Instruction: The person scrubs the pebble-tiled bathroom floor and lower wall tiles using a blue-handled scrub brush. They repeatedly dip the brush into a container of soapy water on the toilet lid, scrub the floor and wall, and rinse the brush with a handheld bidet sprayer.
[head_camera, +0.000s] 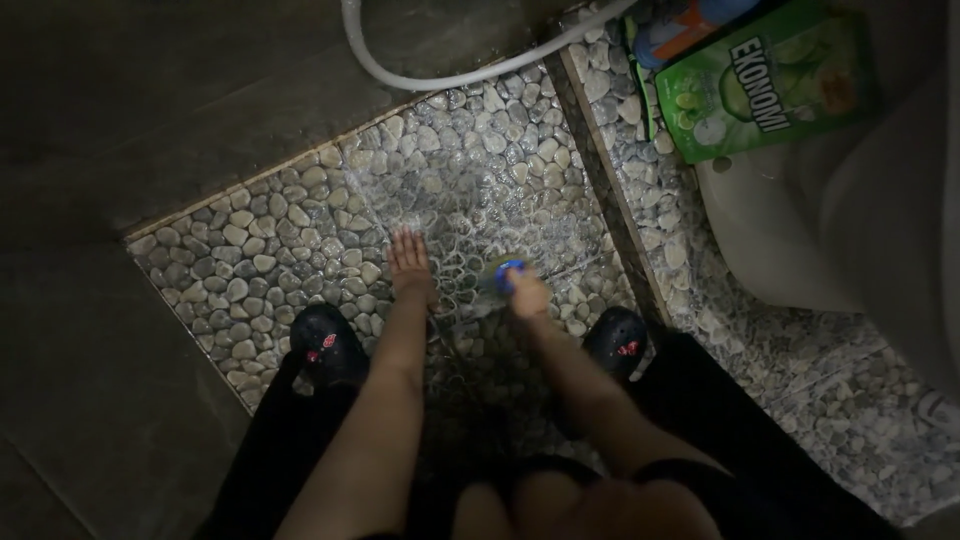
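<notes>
Pebble floor (300, 240) lies open ahead; left hand (408, 262) flat, spread; right hand (527, 295) grips a blurred blue brush (508, 270).

Down on the wet pebble floor (300, 240), a small scrub brush (508, 272) with a blue top sits pressed against the stones, near the middle of the square pebbled panel. It's blurred, partly hidden under the right hand (527, 296) gripping it. Suds and water sheen spread over the grey stones around and above it.
</notes>
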